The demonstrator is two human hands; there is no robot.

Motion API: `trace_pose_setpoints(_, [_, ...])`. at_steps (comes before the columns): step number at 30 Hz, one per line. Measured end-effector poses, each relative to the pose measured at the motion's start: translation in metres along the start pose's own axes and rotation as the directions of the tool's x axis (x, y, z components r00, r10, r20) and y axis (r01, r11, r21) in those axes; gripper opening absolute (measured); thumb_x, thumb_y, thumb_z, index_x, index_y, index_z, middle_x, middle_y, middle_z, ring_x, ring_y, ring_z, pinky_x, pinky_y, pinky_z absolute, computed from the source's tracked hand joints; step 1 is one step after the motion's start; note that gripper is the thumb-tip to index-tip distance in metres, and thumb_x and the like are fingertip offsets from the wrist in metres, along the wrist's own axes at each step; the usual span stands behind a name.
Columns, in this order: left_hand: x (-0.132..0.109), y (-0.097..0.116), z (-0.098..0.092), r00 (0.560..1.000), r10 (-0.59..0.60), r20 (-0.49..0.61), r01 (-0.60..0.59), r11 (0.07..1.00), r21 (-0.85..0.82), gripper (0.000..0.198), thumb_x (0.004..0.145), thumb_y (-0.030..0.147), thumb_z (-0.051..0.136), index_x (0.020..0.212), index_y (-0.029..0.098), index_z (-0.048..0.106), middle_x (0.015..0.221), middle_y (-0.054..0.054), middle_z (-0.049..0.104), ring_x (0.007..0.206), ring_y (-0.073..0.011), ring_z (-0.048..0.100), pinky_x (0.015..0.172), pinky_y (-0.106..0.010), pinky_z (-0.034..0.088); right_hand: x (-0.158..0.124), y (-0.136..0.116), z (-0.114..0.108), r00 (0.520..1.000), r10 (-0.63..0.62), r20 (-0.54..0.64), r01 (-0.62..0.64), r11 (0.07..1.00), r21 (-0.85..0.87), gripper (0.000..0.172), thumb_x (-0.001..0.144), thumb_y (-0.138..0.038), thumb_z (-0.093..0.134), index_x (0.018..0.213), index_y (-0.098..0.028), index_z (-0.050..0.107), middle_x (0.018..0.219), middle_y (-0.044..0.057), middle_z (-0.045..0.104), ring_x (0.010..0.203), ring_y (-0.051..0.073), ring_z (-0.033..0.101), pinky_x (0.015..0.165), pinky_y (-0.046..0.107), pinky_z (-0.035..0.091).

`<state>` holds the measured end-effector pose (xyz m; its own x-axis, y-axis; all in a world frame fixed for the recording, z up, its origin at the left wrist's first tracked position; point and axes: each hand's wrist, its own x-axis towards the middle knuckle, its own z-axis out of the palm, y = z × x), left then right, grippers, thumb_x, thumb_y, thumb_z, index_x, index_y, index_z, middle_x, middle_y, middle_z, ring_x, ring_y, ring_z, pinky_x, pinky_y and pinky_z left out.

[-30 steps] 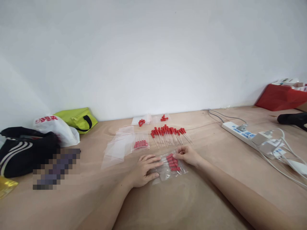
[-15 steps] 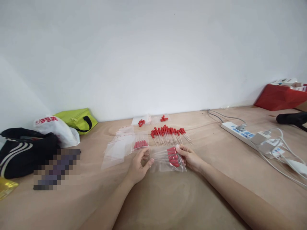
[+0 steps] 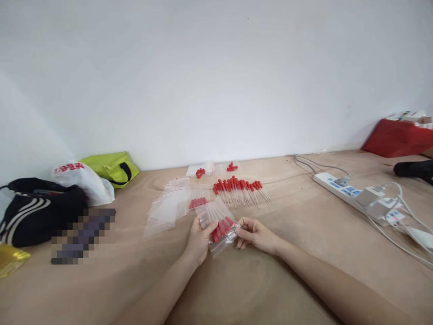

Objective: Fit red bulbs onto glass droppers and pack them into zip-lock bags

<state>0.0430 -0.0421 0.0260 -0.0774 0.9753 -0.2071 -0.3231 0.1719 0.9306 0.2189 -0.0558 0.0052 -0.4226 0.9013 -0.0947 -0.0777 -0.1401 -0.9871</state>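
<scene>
Both hands hold a clear zip bag (image 3: 218, 225) with several red-capped droppers inside, lifted a little off the brown table (image 3: 277, 271) and tilted. My left hand (image 3: 198, 239) grips its left edge with thumb on top. My right hand (image 3: 253, 234) pinches its right edge. Behind them a row of loose red-capped droppers (image 3: 238, 189) lies on the table. A filled bag (image 3: 198, 203) rests on a stack of empty clear bags (image 3: 165, 210) to the left.
Two small bags with red caps (image 3: 214, 169) lie by the white wall. A black striped bag (image 3: 37, 212), a white plastic bag (image 3: 84, 180) and a green pouch (image 3: 111, 168) sit at left. A white power strip (image 3: 355, 196) with cables and a red box (image 3: 395, 135) stand right.
The bag lay flat under both hands a second ago. Both hands have lifted it, turned it and drawn it left, closer to the stack of bags.
</scene>
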Motion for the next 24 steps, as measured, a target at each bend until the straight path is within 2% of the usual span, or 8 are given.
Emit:
trace_pose_setpoints(4, [0.037,0.029,-0.011,0.993,0.118,-0.016,-0.103,0.918,0.383,0.044,0.066,0.021,0.065,0.106,0.018,0.045,0.055,0.005,0.058,0.043,-0.0099,0.055,0.044,-0.019,0.043,-0.003,-0.004,-0.016,0.95,-0.286,-0.128,0.16,0.793,-0.588,0.021,0.078,-0.037,0.052,0.07,-0.017,0.052,0.063,0.0,0.058,0.059,0.012,0.054,0.057,0.025,0.043])
trace_pose_setpoints(7, [0.072,0.051,-0.015,0.99,0.138,-0.041,-0.084,0.78,0.62,0.048,0.066,0.017,0.062,0.11,0.014,0.043,0.059,0.002,0.06,0.047,-0.0115,0.057,0.049,-0.021,0.045,-0.005,-0.006,-0.028,0.894,-0.447,0.028,0.282,0.513,-0.811,0.014,0.08,-0.026,0.049,0.083,-0.018,0.06,0.084,0.006,0.063,0.081,0.017,0.055,0.074,0.032,0.043])
trace_pose_setpoints(10, [0.099,0.059,-0.014,0.982,0.184,-0.047,-0.091,0.672,0.735,0.054,0.062,0.016,0.064,0.112,0.013,0.045,0.065,-0.002,0.062,0.056,-0.0168,0.061,0.054,-0.026,0.047,-0.005,-0.005,-0.034,0.882,-0.448,0.148,0.326,0.35,-0.878,0.027,0.081,-0.025,0.047,0.104,-0.019,0.059,0.108,0.01,0.059,0.1,0.021,0.051,0.086,0.039,0.038])
trace_pose_setpoints(13, [0.109,0.061,-0.016,0.959,0.277,-0.055,-0.104,0.528,0.843,0.058,0.059,0.016,0.065,0.113,0.014,0.046,0.086,-0.009,0.064,0.083,-0.0246,0.061,0.074,-0.033,0.046,-0.006,-0.002,-0.034,0.891,-0.423,0.166,0.308,0.294,-0.905,0.033,0.083,-0.028,0.044,0.114,-0.02,0.055,0.117,0.01,0.055,0.107,0.023,0.048,0.091,0.042,0.036])
trace_pose_setpoints(17, [0.102,0.063,-0.037,0.9,0.424,-0.103,-0.06,0.354,0.933,0.051,0.068,0.025,0.056,0.116,0.012,0.046,0.128,-0.019,0.041,0.124,-0.0349,0.027,0.099,-0.047,0.021,-0.006,-0.001,-0.033,0.888,-0.426,0.173,0.314,0.288,-0.905,0.035,0.084,-0.029,0.043,0.117,-0.021,0.054,0.119,0.009,0.055,0.109,0.023,0.047,0.092,0.042,0.036])
trace_pose_setpoints(19, [0.096,0.062,-0.055,0.871,0.465,-0.158,0.021,0.286,0.958,0.052,0.074,0.03,0.048,0.12,0.005,0.042,0.133,-0.025,0.031,0.127,-0.04,0.015,0.098,-0.055,0.012,-0.007,-0.001,-0.033,0.889,-0.427,0.167,0.31,0.291,-0.905,0.035,0.084,-0.029,0.043,0.117,-0.022,0.054,0.119,0.009,0.055,0.109,0.023,0.048,0.092,0.042,0.036])
trace_pose_setpoints(22, [0.09,0.056,-0.079,0.857,0.444,-0.26,0.305,-0.032,0.952,0.065,0.079,0.04,0.038,0.121,-0.01,0.037,0.129,-0.036,0.03,0.122,-0.0454,0.023,0.092,-0.056,0.023,-0.006,-0.001,-0.033,0.89,-0.429,0.155,0.303,0.303,-0.903,0.034,0.084,-0.029,0.043,0.115,-0.021,0.056,0.118,0.009,0.055,0.108,0.023,0.048,0.092,0.042,0.036])
trace_pose_setpoints(24, [0.087,0.052,-0.089,0.869,0.437,-0.232,0.305,-0.103,0.947,0.062,0.081,0.037,0.034,0.116,-0.013,0.041,0.123,-0.037,0.036,0.119,-0.0433,0.031,0.091,-0.052,0.027,-0.006,-0.001,-0.033,0.891,-0.429,0.151,0.304,0.314,-0.899,0.034,0.084,-0.028,0.044,0.114,-0.02,0.056,0.118,0.01,0.055,0.108,0.023,0.048,0.092,0.042,0.036])
